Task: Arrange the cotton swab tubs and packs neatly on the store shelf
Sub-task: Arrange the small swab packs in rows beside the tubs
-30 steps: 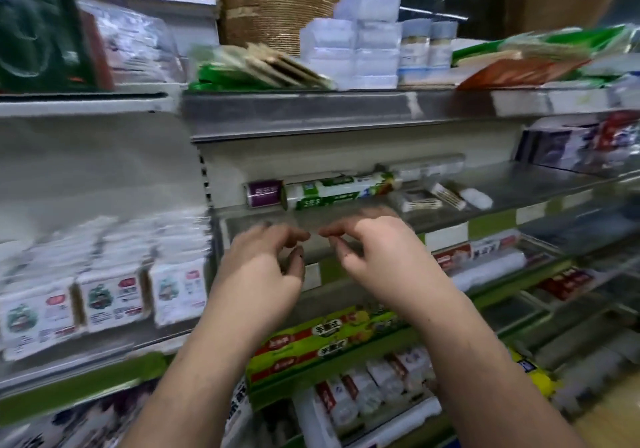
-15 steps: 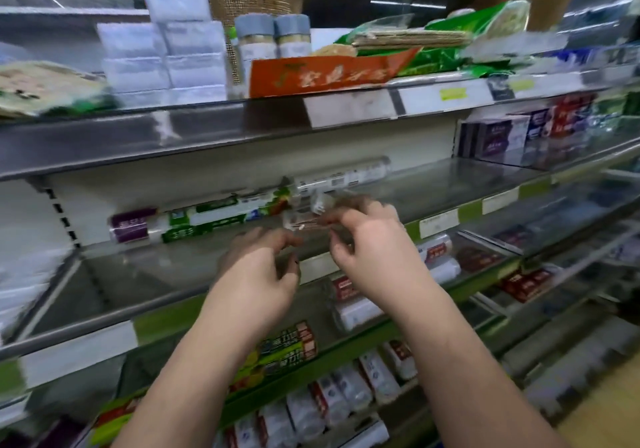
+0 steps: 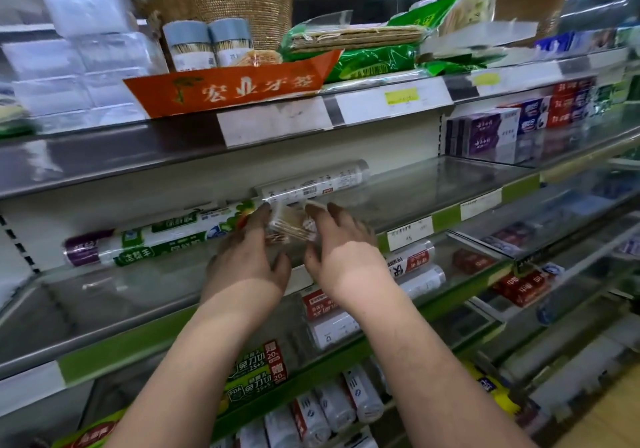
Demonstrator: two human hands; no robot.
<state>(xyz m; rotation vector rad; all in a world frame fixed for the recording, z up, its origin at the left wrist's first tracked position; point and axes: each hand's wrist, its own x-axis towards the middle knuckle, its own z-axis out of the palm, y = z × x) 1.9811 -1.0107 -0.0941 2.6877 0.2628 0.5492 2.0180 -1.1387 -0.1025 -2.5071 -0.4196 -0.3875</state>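
A small clear pack of thin sticks [image 3: 290,226] sits on the steel middle shelf [image 3: 433,191], in front of two long rolls. My left hand [image 3: 246,257] touches its left side with straight fingers, thumb spread away. My right hand [image 3: 341,245] touches its right side and top with spread fingers. On the top shelf stand two round blue-lidded tubs [image 3: 207,45] of sticks beside stacked clear boxes [image 3: 86,66].
A green-and-purple roll [image 3: 156,239] and a white roll [image 3: 311,184] lie along the middle shelf's back. An orange display box [image 3: 235,89] and green packs [image 3: 374,59] fill the top shelf. Toothpaste boxes [image 3: 485,135] stand at the right. More rolls lie on lower shelves.
The view has swung right along the shelves. Both hands have reached further in to the middle shelf, and their fingers have straightened around the small clear pack.
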